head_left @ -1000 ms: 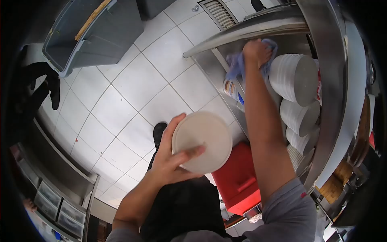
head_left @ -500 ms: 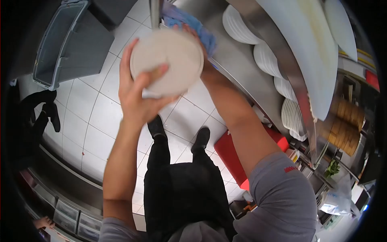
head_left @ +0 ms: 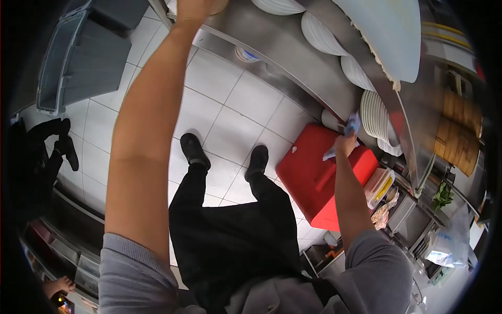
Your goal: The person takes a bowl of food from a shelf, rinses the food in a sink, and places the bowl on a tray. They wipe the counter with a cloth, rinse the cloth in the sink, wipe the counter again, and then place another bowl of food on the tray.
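My left hand [head_left: 194,8] reaches over the steel shelf [head_left: 235,23] at the top edge of the view. Its fingers are cut off by the frame, and a sliver of a beige rounded thing [head_left: 220,5] shows beside it. On the right, my right hand [head_left: 345,145] is closed around a blue cloth [head_left: 353,123], close over the red box [head_left: 316,170] and near the shelf's front edge. Stacks of white plates [head_left: 321,34] stand along the shelf, with a further stack of ribbed-looking plates [head_left: 374,116] near my right hand.
A grey bin [head_left: 97,57] stands on the tiled floor at the upper left. Another person's shoe [head_left: 68,152] and hand [head_left: 65,284] show at the left. A pale board [head_left: 389,36] lies above the plates, and bamboo steamers [head_left: 460,133] sit at the far right.
My left hand has moved up to the shelf, and the round beige dish it held has mostly left view. My right hand has swung right and down along the shelf with the cloth.
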### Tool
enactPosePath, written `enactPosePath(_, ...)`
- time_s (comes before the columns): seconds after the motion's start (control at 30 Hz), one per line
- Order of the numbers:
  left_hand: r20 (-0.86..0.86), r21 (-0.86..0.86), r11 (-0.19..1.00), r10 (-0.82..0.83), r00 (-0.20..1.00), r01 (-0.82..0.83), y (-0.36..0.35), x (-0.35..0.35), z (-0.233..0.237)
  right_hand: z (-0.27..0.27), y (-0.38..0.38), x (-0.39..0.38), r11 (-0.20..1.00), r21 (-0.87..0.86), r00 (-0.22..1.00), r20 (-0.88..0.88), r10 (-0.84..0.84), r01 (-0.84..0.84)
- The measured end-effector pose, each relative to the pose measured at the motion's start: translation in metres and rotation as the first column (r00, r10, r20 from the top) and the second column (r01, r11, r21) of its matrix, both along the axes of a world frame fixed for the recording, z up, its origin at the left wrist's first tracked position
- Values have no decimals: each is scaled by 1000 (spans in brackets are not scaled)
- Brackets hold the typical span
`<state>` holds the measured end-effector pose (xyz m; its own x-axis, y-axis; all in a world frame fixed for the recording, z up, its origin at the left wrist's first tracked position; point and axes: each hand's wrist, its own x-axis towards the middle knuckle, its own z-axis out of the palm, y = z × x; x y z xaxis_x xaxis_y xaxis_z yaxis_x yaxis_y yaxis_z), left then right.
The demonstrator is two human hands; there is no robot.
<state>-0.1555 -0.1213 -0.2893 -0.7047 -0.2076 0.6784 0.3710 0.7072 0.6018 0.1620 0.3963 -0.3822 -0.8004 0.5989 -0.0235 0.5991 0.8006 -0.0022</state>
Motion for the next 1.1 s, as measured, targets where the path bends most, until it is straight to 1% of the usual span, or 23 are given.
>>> enactPosePath(0.03,-59,-106,994,-12,998,6,-2,-2,-6,4,-8,7,1000,-2,1000,0,4,-4)
enactPosePath(0.07,-50,-107,994,-10,999,5,0,14,-2,10,-25,18,978,-188,996,33,-84,88)
enactPosePath(0.1,-103,-44,997,57,993,-62,7,35,11,12,-37,21,914,-366,984,69,-163,177)
enactPosePath(0.13,-151,23,991,131,980,-129,6,52,18,-24,-18,37,865,-448,974,83,-211,226)
enactPosePath(0.17,-30,115,989,95,995,-91,3,68,-1,-64,4,53,808,-523,962,107,-251,269)
enactPosePath(0.2,83,209,976,47,995,-64,1,88,-31,-61,-13,48,719,-621,948,152,-279,311)
enactPosePath(0.23,114,186,982,-4,993,-17,-1,110,-58,-69,-25,39,721,-624,952,152,-265,301)
enactPosePath(0.3,151,166,986,-39,988,13,3,138,-122,-94,-37,20,662,-627,880,82,-467,410)
enactPosePath(0.37,486,306,925,-355,799,225,4,155,-184,-131,-22,9,702,-615,899,24,-438,359)
enactPosePath(0.4,470,282,930,-349,811,237,7,148,-194,-157,-7,-20,744,-606,908,-86,-411,280)
enactPosePath(0.43,575,255,943,-327,750,215,19,146,-201,-178,0,-40,787,-580,902,-195,-386,212)
enactPosePath(0.47,676,238,952,-305,671,194,37,147,-211,-187,4,-49,785,-581,894,-205,-398,216)
enactPosePath(0.5,667,235,950,-311,676,205,51,141,-217,-213,21,-58,796,-571,897,-217,-384,202)
enactPosePath(0.57,675,163,935,-338,656,314,71,126,-229,-288,57,-78,864,-482,969,-107,-221,144)
enactPosePath(0.63,594,131,925,-361,719,356,85,110,-251,-400,121,-86,939,-334,982,135,130,-79)
enactPosePath(0.73,474,92,898,-420,774,430,101,81,-273,-359,23,-97,992,-67,994,20,-107,108)
enactPosePath(0.8,432,63,894,-424,796,443,109,74,-275,-350,4,-111,984,-52,980,-93,-176,172)
enactPosePath(0.87,387,-87,889,-385,838,449,110,57,-297,-354,-10,-122,981,55,980,-59,191,-188)
enactPosePath(0.9,351,48,845,-514,783,533,109,47,-309,-362,-31,-119,925,146,931,-56,361,-350)
enactPosePath(0.93,333,126,800,-591,734,587,117,46,-313,-366,-54,-106,854,95,762,-408,502,-512)
enactPosePath(1.0,358,260,752,-658,663,606,130,55,-314,-339,-66,-83,844,56,763,-398,509,-534)
enactPosePath(1.07,401,288,766,-641,654,575,140,59,-303,-290,-61,-87,771,-157,781,-11,624,-618)
enactPosePath(1.1,407,162,802,-585,701,575,139,58,-300,-299,-47,-88,858,13,857,-47,514,-514)
